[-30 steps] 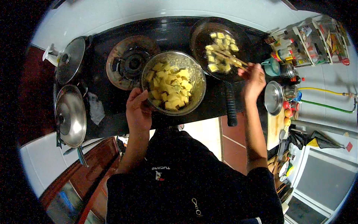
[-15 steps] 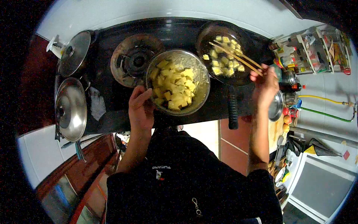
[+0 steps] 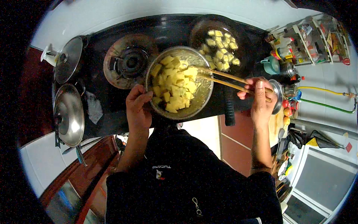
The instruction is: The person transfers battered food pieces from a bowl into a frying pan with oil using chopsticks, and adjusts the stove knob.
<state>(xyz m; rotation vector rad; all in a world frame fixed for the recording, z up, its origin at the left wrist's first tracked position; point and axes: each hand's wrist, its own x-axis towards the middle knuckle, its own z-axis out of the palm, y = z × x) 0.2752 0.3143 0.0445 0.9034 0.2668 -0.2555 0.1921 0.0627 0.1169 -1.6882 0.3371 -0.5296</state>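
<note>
Silvery lid [image 3: 72,118] and teal cup [image 3: 274,66]

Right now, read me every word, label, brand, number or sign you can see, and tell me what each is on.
"TUCANO", on the black short-sleeved top.
Thin yellowish letter-like mark, lower on the top: cannot be read for sure.
Labels on the small colourful bottles at the white wall rack: too small and blurred.
No readable numbers.

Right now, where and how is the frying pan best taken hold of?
Best, I'd judge, by the long black handle, gripped from the near side: it juts from the frying pan toward the person's body, clear of the bowl. The right hand holds chopsticks, so free it first.
</note>
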